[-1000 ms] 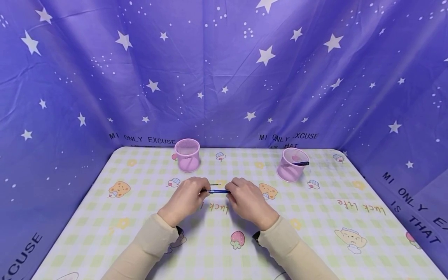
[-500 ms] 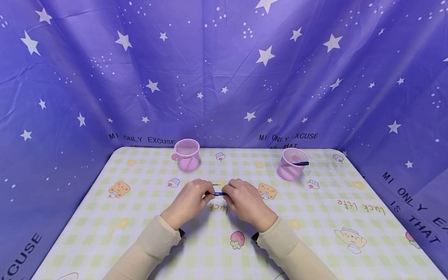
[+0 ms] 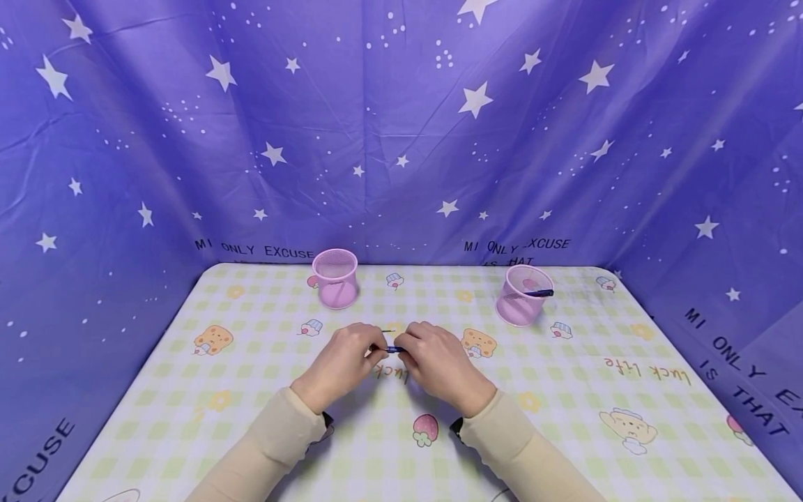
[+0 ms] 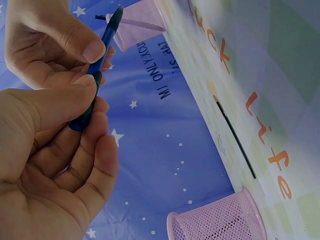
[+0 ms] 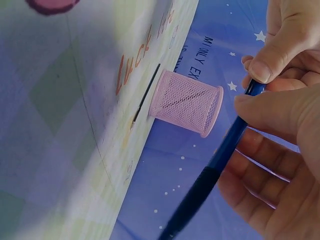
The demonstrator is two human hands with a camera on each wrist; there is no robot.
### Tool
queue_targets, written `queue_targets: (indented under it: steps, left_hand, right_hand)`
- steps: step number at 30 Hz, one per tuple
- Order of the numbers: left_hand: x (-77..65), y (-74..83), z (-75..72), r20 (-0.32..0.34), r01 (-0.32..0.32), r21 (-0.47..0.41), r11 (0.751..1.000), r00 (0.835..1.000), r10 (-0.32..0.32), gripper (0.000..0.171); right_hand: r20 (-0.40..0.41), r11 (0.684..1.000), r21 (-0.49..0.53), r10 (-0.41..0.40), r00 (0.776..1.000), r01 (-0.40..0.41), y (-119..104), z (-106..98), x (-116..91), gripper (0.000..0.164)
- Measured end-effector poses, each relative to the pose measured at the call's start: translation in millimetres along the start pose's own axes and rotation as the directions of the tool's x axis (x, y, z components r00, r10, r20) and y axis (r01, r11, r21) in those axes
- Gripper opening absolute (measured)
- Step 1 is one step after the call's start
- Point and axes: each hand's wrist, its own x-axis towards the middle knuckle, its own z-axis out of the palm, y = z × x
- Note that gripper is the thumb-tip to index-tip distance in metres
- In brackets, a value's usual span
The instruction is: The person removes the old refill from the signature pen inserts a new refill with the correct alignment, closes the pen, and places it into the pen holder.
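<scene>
In the head view both hands meet over the middle of the table with a blue pen (image 3: pixel 393 349) between them. My left hand (image 3: pixel 345 359) pinches one end between thumb and fingers. My right hand (image 3: pixel 439 359) pinches the pen a little farther along; the two thumbs lie close together in the left wrist view. The pen's dark grip section (image 5: pixel 192 200) points away from the hands in the right wrist view. A thin dark stick with a pale metallic tip, like a pen refill (image 4: pixel 235 137), lies on the table just beyond the hands, partly hidden in the head view.
A pink mesh cup (image 3: pixel 336 289) stands at the back left. A second pink mesh cup (image 3: pixel 516 310) at the back right holds a dark pen (image 3: pixel 541 293) leaning over its rim. A checked cloth (image 3: pixel 564 390) covers the table; a starry purple curtain (image 3: pixel 401 125) surrounds it.
Both hands have drawn closer together and slightly toward the person, so less of the blue pen shows between them. The cups and the thin stick have stayed put.
</scene>
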Motion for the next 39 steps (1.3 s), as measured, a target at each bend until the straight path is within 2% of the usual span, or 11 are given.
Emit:
queue_targets:
  steps: [8,19,39]
  left_hand:
    - [-0.3,0.8,2.2,-0.040,-0.024,0.004,1.000,0.999,0.024,0.017]
    - [-0.8,1.2,3.6,-0.041,-0.033,0.004,0.999,0.999,0.033,0.015]
    - [0.1,0.2,4.8,-0.019,0.006,-0.015,1.000,1.000,-0.006,0.016]
  right_hand:
    - [-0.012,1.000,0.006,-0.010,1.000,0.010,-0.4,1.6,0.1,0.012]
    - [-0.025,1.000,0.012,-0.021,0.999,0.021,-0.6,1.9,0.4,0.009]
    - [-0.005,1.000,0.003,-0.018,1.000,0.019,-1.3,0.1,0.7,0.009]
